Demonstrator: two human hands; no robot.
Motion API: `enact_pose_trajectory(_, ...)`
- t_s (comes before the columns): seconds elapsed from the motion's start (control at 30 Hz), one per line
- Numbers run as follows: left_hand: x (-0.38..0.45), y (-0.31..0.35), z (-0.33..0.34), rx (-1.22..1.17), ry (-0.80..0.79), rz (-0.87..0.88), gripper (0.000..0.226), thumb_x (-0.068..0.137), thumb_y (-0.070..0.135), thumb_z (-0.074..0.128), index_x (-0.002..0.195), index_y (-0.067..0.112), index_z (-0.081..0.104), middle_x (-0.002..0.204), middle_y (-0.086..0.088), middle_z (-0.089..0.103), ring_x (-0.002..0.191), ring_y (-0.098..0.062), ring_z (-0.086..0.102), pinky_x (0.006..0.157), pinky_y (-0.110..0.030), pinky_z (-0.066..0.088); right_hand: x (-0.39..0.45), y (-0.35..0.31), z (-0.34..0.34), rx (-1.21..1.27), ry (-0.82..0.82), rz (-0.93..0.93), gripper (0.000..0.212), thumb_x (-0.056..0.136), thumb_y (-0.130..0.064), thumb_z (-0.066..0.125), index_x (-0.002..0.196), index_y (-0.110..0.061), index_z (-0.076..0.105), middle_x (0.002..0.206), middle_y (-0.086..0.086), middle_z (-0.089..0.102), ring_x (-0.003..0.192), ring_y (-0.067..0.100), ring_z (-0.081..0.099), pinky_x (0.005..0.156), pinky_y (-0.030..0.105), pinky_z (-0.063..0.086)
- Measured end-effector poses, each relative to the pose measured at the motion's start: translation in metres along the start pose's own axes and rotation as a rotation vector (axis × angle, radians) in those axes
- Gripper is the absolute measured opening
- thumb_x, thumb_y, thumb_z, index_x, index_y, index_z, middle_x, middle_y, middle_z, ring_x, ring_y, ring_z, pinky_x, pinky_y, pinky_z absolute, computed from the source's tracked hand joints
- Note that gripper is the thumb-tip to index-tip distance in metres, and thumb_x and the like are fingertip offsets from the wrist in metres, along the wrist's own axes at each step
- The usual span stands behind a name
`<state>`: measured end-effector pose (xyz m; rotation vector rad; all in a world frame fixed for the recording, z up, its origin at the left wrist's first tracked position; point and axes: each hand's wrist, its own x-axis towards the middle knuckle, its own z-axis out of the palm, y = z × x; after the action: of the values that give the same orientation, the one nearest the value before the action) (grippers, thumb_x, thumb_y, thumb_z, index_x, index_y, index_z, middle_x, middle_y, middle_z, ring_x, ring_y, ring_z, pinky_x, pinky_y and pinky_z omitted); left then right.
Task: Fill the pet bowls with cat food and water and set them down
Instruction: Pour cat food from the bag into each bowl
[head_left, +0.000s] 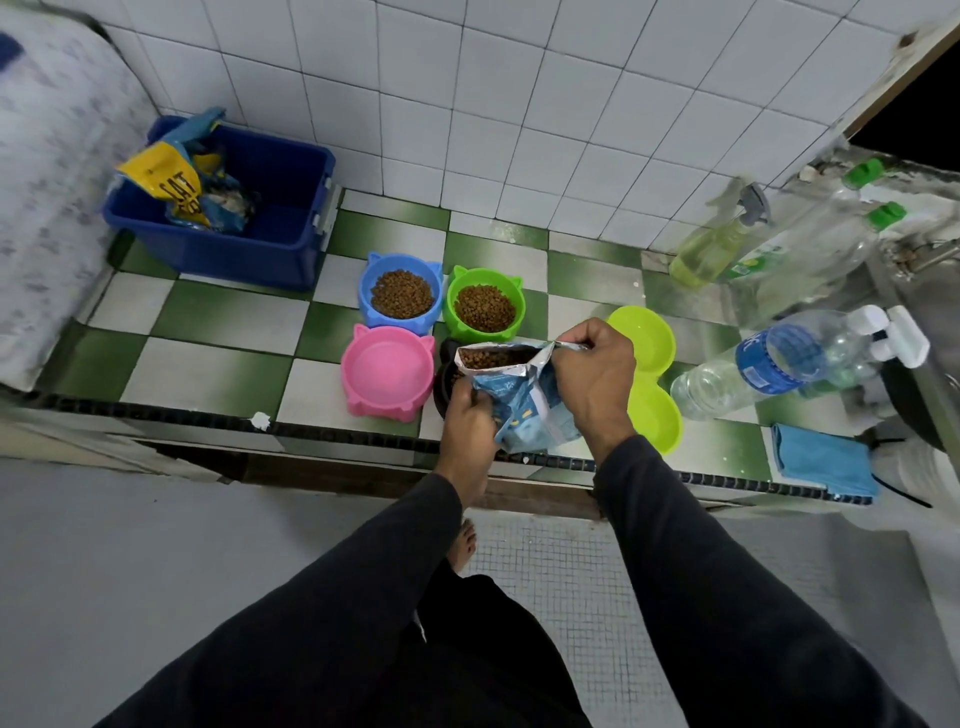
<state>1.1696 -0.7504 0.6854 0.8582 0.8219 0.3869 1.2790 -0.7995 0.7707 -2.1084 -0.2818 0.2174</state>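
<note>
over the black bowl (445, 382), both hands' grip (470, 421) (592, 374) holds the food bag (524, 400) upright, mouth up.

blue bowl (401, 292) + green bowl (484, 305) hold kibble, pink bowl (387, 370) empty (black bowl (448, 383) mostly hidden), open food bag (519, 392) tilted above
</note>
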Motion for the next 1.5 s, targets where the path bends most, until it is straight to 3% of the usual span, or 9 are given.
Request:
enact_pose_trajectory(0.13, -0.005, 0.008, -0.012, -0.063, 0.008, 0.034, 0.028, 0.112, 0.019, 0.034, 0.13, 0.028, 0.053, 0.132, -0.007, 0.066, 0.117, -0.027, 0.068, 0.094, -0.053, 0.058, -0.004, -0.013, 0.01, 0.009, -0.017, -0.02, 0.031, 0.069, 0.005, 0.06, 0.058, -0.023, 0.056, 0.059, -0.009, 0.056, 0.056, 0.007, 0.048, 0.049, 0.018, 0.038)
enact_pose_trajectory(0.3, -0.004, 0.013, -0.027, -0.055, 0.053, 0.121, 0.017, 0.109, 0.027, 0.036, 0.122, 0.022, 0.047, 0.131, -0.021, 0.061, 0.117, -0.04, 0.065, 0.093, -0.065, 0.056, -0.007, -0.028, 0.024, 0.018, -0.048, -0.04, 0.031, 0.07, 0.005, 0.062, 0.058, -0.024, 0.057, 0.059, -0.011, 0.057, 0.056, 0.005, 0.049, 0.054, 0.021, 0.042)
enact_pose_trajectory(0.5, -0.003, 0.018, -0.039, -0.075, 0.085, 0.25, 0.024, 0.114, 0.018, 0.03, 0.134, 0.006, 0.038, 0.13, -0.025, 0.058, 0.105, -0.026, 0.066, 0.078, -0.034, 0.062, -0.01, -0.04, 0.039, 0.016, -0.075, -0.055, 0.027, 0.068, -0.001, 0.066, 0.056, -0.024, 0.059, 0.061, -0.011, 0.061, 0.06, 0.008, 0.054, 0.06, 0.023, 0.044)
enact_pose_trajectory(0.7, 0.0, 0.013, -0.048, -0.144, 0.137, 0.155, 0.03, 0.114, 0.02, 0.03, 0.136, 0.011, 0.049, 0.133, -0.02, 0.062, 0.123, -0.036, 0.063, 0.099, -0.055, 0.055, -0.015, -0.054, 0.052, -0.053, -0.107, -0.13, 0.028, 0.068, 0.0, 0.065, 0.056, -0.024, 0.059, 0.06, -0.012, 0.061, 0.058, 0.002, 0.053, 0.059, 0.02, 0.044)
enact_pose_trajectory(0.83, 0.007, 0.012, -0.049, -0.198, 0.146, 0.083, 0.031, 0.113, 0.017, 0.036, 0.139, 0.013, 0.053, 0.127, -0.011, 0.069, 0.116, -0.027, 0.068, 0.088, -0.04, 0.061, -0.019, -0.065, 0.06, -0.084, -0.155, -0.17, 0.025, 0.071, 0.006, 0.06, 0.063, -0.018, 0.062, 0.061, -0.013, 0.059, 0.054, -0.006, 0.052, 0.052, 0.007, 0.036)
enact_pose_trajectory(1.03, 0.01, 0.02, -0.044, -0.393, 0.16, -0.052, 0.032, 0.11, 0.03, 0.041, 0.137, 0.019, 0.054, 0.12, -0.003, 0.073, 0.11, -0.019, 0.07, 0.081, -0.037, 0.059, -0.019, -0.071, 0.08, -0.22, -0.203, -0.312, 0.01, 0.071, 0.0, 0.062, 0.069, -0.008, 0.067, 0.068, 0.001, 0.067, 0.064, 0.016, 0.057, 0.059, 0.022, 0.044)
enact_pose_trajectory(1.17, 0.016, 0.024, -0.043, -0.432, 0.202, -0.089, 0.082, 0.074, 0.043, 0.074, 0.142, 0.007, 0.047, 0.136, -0.018, 0.063, 0.126, -0.033, 0.062, 0.101, -0.054, 0.054, -0.018, -0.08, 0.087, -0.332, -0.276, -0.382, 0.013, 0.072, -0.001, 0.064, 0.072, -0.014, 0.065, 0.068, -0.001, 0.064, 0.058, 0.009, 0.051, 0.05, 0.013, 0.033)
enact_pose_trajectory(1.3, 0.019, 0.025, -0.045, -0.536, 0.182, -0.173, 0.043, 0.105, 0.033, 0.051, 0.142, 0.013, 0.055, 0.135, -0.016, 0.067, 0.127, -0.035, 0.062, 0.099, -0.05, 0.056, -0.017, -0.083, 0.095, -0.435, -0.332, -0.387, 0.018, 0.075, -0.002, 0.066, 0.075, -0.02, 0.06, 0.067, -0.004, 0.058, 0.055, 0.0, 0.044, 0.045, 0.007, 0.032)
enact_pose_trajectory(1.5, 0.019, 0.027, -0.052, -0.535, 0.114, -0.196, 0.028, 0.107, 0.035, 0.048, 0.12, 0.02, 0.067, 0.111, -0.008, 0.077, 0.111, -0.028, 0.07, 0.095, -0.046, 0.059, -0.014, -0.082, 0.107, -0.518, -0.375, -0.405, 0.021, 0.074, -0.004, 0.068, 0.077, -0.023, 0.058, 0.073, -0.003, 0.061, 0.068, 0.017, 0.053, 0.049, 0.014, 0.027)
